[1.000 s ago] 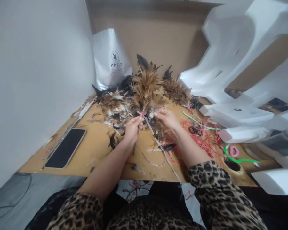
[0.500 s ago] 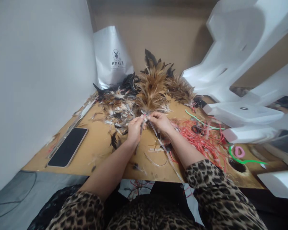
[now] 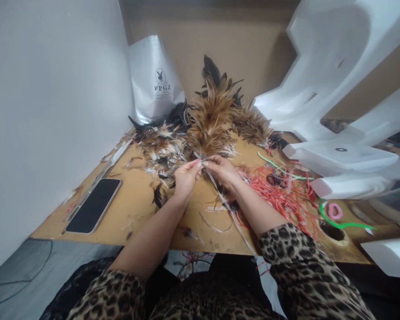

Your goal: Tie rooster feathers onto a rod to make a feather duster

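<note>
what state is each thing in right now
feather bundle: feathers spread, base pinched
left grip: closed on bundle's base
right grip: closed there too
clear ribbon: one end trailing
phone: flat, screen dark
silver bag: upright
red strips: heaped, tangled

From my head, one camera faces forward and down — near, above the table [image 3: 120, 229] and both forearms [image 3: 153, 226].
</note>
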{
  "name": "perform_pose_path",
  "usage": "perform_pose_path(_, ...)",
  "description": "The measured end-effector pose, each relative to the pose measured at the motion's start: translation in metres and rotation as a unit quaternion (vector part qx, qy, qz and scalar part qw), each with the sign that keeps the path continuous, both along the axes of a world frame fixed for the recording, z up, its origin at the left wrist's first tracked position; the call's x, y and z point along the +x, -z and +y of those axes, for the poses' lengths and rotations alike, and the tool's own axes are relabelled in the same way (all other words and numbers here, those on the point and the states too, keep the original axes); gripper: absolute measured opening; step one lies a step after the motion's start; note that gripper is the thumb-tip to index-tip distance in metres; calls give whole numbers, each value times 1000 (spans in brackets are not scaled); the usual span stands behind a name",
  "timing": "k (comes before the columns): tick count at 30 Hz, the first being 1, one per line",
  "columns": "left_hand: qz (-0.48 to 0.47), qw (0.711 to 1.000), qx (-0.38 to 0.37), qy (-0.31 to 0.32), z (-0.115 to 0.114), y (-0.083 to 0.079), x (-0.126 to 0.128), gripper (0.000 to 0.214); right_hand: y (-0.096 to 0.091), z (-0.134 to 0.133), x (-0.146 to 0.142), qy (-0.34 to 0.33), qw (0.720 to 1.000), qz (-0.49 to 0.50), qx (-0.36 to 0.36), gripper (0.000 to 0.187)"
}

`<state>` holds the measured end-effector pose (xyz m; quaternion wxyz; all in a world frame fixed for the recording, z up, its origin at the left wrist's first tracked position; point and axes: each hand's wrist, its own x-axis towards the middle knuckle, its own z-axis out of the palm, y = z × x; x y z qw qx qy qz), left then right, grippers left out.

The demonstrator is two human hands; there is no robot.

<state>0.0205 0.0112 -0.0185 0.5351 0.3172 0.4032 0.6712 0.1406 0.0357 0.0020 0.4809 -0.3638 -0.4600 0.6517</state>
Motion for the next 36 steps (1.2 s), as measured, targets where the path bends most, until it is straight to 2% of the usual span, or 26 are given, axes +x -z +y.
perform_pose_path(2, 23, 1000, 11, -11, 1, 0, -2, 34, -2, -2, 0, -68, 997, 20, -32, 41)
perform_pose_path(4, 45, 999, 16, -23, 1, 0, -3, 35, -3, -4, 1, -85, 995, 11, -49, 37)
perform_pose_path(7, 67, 997, 12, -37, 0, -2, -5, 34, -4, -4, -2, -18, 999, -23, -33, 33)
perform_pose_path(11, 103, 993, 25, -59, 0, -3, -6, 28, 2, -3, -13, 104, 989, -78, 64, 27)
perform_pose_path(14, 124, 988, 45, -79, 2, -1, -7, 23, 7, -5, -22, 140, 979, -117, 92, 23)
perform_pose_path(17, 164, 978, 71, -109, 4, 1, -10, 21, 9, -10, -29, 157, 977, -110, 98, 23)
perform_pose_path(20, 250, 948, 125, -150, 2, -1, -15, 19, 6, -14, -35, 154, 982, -73, 80, 25)
perform_pose_path(23, 361, 894, 193, -179, -2, -3, -21, 20, 1, -17, -42, 146, 987, -31, 62, 27)
perform_pose_path(26, 436, 850, 228, -189, -5, -4, -24, 24, -5, -20, -45, 149, 988, -16, 41, 32)
perform_pose_path(30, 503, 808, 248, -181, -9, 0, -18, 31, -11, -22, -41, 173, 985, -26, 1, 38)
perform_pose_path(33, 513, 799, 267, -163, -12, 1, -12, 35, -10, -19, -34, 177, 984, -29, -5, 41)
perform_pose_path(36, 485, 819, 271, -142, -15, 0, -9, 35, -4, -14, -27, 146, 988, -55, 0, 42)
